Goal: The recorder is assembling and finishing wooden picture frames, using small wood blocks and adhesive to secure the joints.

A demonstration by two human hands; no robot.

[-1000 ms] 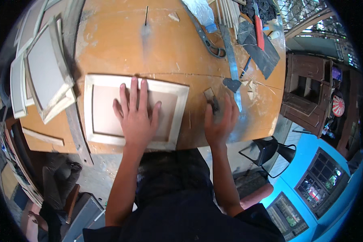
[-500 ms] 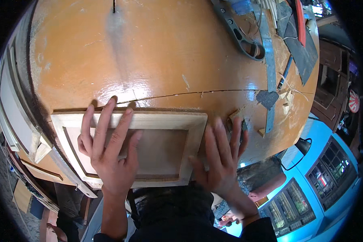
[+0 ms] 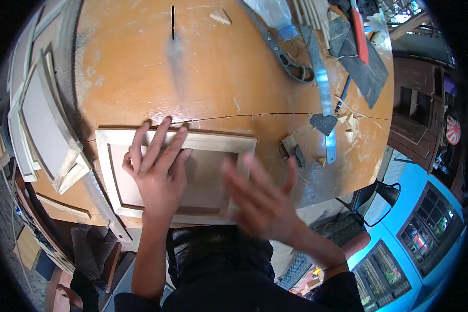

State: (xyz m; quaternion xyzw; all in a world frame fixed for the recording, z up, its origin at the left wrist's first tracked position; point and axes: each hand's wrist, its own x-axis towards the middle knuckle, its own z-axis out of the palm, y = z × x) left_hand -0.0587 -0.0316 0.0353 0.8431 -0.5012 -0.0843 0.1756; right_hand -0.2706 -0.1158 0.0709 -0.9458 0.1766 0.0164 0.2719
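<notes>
A pale wooden panel frame (image 3: pixel 223 141) with a flat recessed centre lies at the table's near edge. My left hand (image 3: pixel 161 179) rests on it with fingers spread; their tips reach over the far rail. Over the frame's right side is my right hand (image 3: pixel 262 203), blurred by motion, its fingers apart and nothing seen in it. Whether it touches the wood I cannot tell. Just right of the frame sits a small block with a dark wrap (image 3: pixel 292 151), apart from my hand.
Framed panels (image 3: pixel 54 125) stack at the left. Rightward on the orange table (image 3: pixel 208 78) lie scissors (image 3: pixel 291 67), a metal ruler (image 3: pixel 320 78), a dark heart-shaped piece (image 3: pixel 323 124), a pencil (image 3: pixel 343 93), a dark sheet (image 3: pixel 369 78) and wood scraps (image 3: pixel 350 127). A black lamp (image 3: pixel 387 193) stands beyond.
My right hand has moved left from beside the frame to over its right side, uncovering the small block. My left hand stays on the frame. The whole view has shifted.
</notes>
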